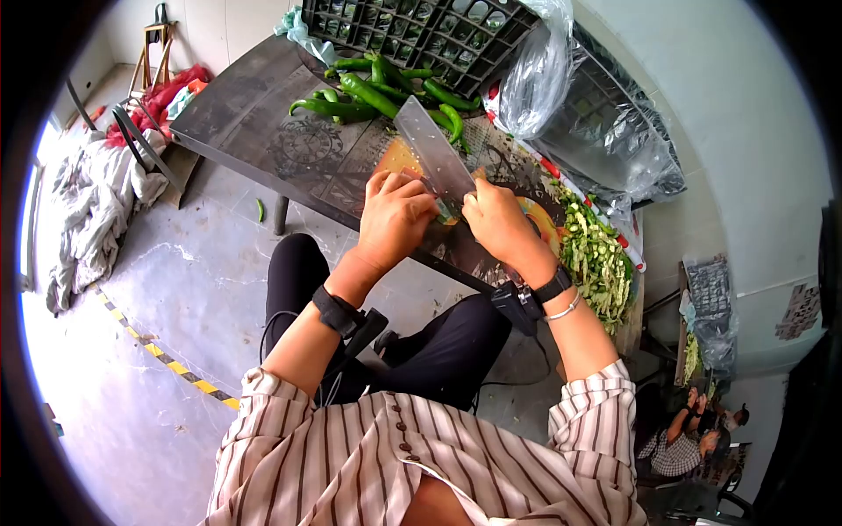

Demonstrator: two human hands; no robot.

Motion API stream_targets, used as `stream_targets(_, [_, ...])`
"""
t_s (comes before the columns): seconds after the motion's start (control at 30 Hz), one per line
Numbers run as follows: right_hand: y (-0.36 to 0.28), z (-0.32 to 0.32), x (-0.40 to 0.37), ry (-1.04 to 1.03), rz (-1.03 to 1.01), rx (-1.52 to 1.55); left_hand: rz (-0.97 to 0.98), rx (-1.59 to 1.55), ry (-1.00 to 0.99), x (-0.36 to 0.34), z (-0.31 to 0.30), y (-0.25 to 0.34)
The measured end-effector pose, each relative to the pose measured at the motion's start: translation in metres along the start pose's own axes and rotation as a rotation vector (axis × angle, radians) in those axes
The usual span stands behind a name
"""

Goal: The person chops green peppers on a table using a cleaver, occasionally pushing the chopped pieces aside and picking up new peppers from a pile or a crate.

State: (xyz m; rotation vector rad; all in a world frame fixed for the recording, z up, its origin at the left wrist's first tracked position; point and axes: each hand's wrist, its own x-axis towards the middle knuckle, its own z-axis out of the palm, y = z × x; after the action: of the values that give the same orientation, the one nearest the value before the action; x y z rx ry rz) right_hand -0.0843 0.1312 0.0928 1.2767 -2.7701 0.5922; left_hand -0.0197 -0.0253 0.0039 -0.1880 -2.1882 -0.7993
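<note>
My right hand (498, 221) grips the handle of a broad steel cleaver (433, 151), whose blade points away from me over an orange-yellow cutting board (393, 159). My left hand (393, 215) rests curled on the board right beside the blade, pressing down a green pepper (447, 210) that barely shows between the two hands. Both wrists carry black bands with small devices. A heap of whole green peppers (364, 92) lies beyond the board, and a pile of chopped pepper pieces (598, 261) sits to the right.
The dark low table (246, 123) also bears a black plastic crate (421, 31) and clear plastic bags (548, 74). One pepper (260, 210) lies on the concrete floor. Crumpled cloth (92, 206) lies to the left, near yellow-black floor tape (180, 366). Another person (693, 430) sits at the lower right.
</note>
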Motion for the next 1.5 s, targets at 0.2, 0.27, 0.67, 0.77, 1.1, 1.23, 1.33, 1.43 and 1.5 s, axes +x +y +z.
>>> stream_targets(0.2, [-0.019,-0.026,-0.012,-0.059,0.080,0.072,0.014,-0.022,0.022,-0.001,0.002,0.001])
stream_targets(0.27, [-0.012,-0.024,-0.013,-0.086,0.068,0.056,0.012,-0.017,0.039,-0.001,0.002,0.000])
stream_targets(0.67, [-0.003,-0.022,0.000,-0.211,-0.003,0.039,-0.022,-0.020,-0.040,-0.002,-0.002,-0.002])
stream_targets(0.77, [-0.003,-0.008,-0.001,-0.153,0.001,0.061,-0.034,-0.035,-0.056,0.000,0.000,0.001])
stream_targets(1.1, [0.018,0.007,0.006,-0.222,-0.241,-0.044,-0.015,0.017,-0.015,0.000,0.000,0.001])
stream_targets(1.23, [0.003,0.001,-0.012,-0.073,-0.002,0.086,-0.057,0.002,0.010,-0.001,0.002,0.001])
stream_targets(1.33, [-0.005,0.004,-0.011,-0.071,0.122,0.096,-0.050,0.006,-0.038,0.000,0.001,0.000])
stream_targets(1.43, [0.007,0.014,-0.007,0.009,0.056,0.115,-0.025,0.019,-0.061,0.001,0.002,-0.001])
stream_targets(1.5, [0.022,0.017,-0.014,0.191,-0.221,-0.093,-0.004,0.029,-0.052,0.001,0.001,-0.001])
